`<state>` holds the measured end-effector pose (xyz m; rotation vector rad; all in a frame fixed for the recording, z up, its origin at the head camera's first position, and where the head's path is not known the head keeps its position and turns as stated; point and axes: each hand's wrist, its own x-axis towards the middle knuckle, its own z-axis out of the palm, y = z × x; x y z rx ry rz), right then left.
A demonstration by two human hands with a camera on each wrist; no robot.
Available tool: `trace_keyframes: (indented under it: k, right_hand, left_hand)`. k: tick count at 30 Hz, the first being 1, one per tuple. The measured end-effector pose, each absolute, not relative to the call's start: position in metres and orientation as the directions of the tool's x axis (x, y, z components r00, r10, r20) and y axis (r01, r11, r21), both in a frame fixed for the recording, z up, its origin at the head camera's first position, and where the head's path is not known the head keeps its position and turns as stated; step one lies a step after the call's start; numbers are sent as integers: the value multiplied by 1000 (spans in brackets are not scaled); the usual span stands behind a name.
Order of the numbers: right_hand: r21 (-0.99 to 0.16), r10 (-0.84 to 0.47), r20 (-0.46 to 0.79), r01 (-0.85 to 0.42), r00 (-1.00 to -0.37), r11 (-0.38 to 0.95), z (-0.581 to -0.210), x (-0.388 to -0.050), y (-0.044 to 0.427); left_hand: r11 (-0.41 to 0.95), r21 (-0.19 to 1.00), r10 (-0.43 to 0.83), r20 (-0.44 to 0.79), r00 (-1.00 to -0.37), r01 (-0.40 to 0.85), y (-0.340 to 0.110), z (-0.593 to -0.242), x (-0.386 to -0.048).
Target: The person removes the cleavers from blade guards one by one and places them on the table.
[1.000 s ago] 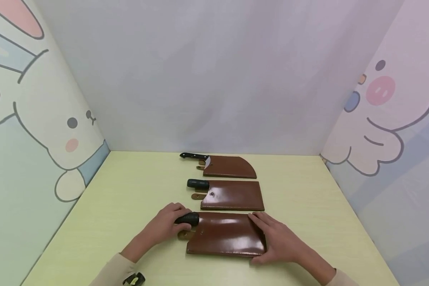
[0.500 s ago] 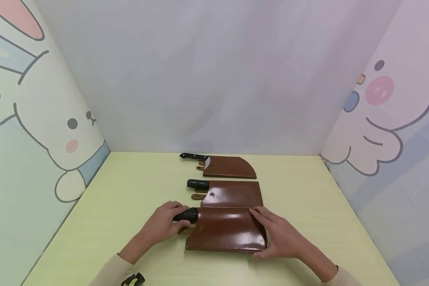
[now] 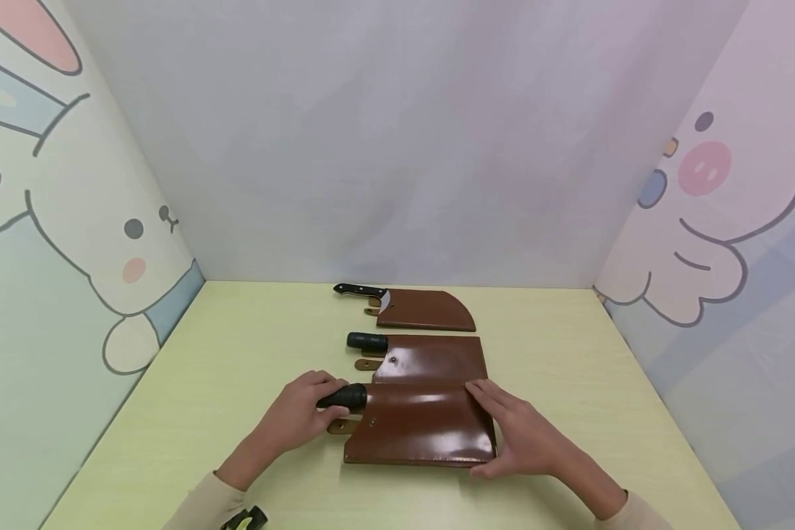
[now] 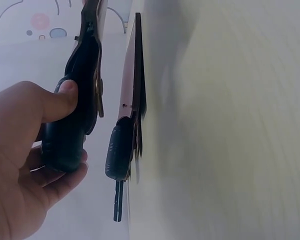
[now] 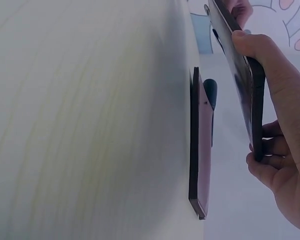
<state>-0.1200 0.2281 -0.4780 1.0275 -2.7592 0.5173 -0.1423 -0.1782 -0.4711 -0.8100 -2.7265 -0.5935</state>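
The nearest knife, in a glossy brown sheath (image 3: 420,425), is held off the table, as both wrist views show. My left hand (image 3: 298,412) grips its dark handle (image 3: 351,397); in the left wrist view the thumb and fingers of the left hand (image 4: 27,145) wrap that handle (image 4: 65,142). A strap (image 3: 342,426) sticks out below it. My right hand (image 3: 520,434) holds the sheath's right end, and in the right wrist view the right hand (image 5: 285,115) has its thumb on one edge and fingertips on the other. The sheath hides the middle one's lower edge.
Behind it on the yellowish table (image 3: 252,331) lie a middle sheathed knife (image 3: 437,357) with a dark green handle and a far one (image 3: 424,308) with a black riveted handle. A pale wall (image 3: 397,147) stands behind; cartoon-printed walls flank the table.
Both hands have raised the nearest sheathed knife from the table and shifted it slightly away from me. Its top edge now overlaps the middle sheath. Most of that movement came in the first half second.
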Motion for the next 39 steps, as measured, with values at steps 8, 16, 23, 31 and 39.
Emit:
trace_keyframes:
  k: [8,16,23,31,39]
  right_hand:
    - [-268,-609,288,-673,-739,690,-473,-120,231]
    - [-272,-595,271,-654,-756,706,-474,-121,235]
    - [-286,-594,272,-654,-757,701,-476,-121,239]
    - [-303,-576,278,-639,-769,707,-475,-119,243]
    - [-311,-572,253,-625,-781,716,-474,-117,246]
  left_hand:
    - [769,312,450,356,-819,558,-183,-470,-144]
    - [771,323,433,368,-823,550,-187,-470,-145]
    - [785,313,421,365,-831,535,-192,-469,-144]
    - [788,314,406,381,-831,529,-198,-469,-145]
    - [774,334,413,378,-829,538,-202,-469,-144]
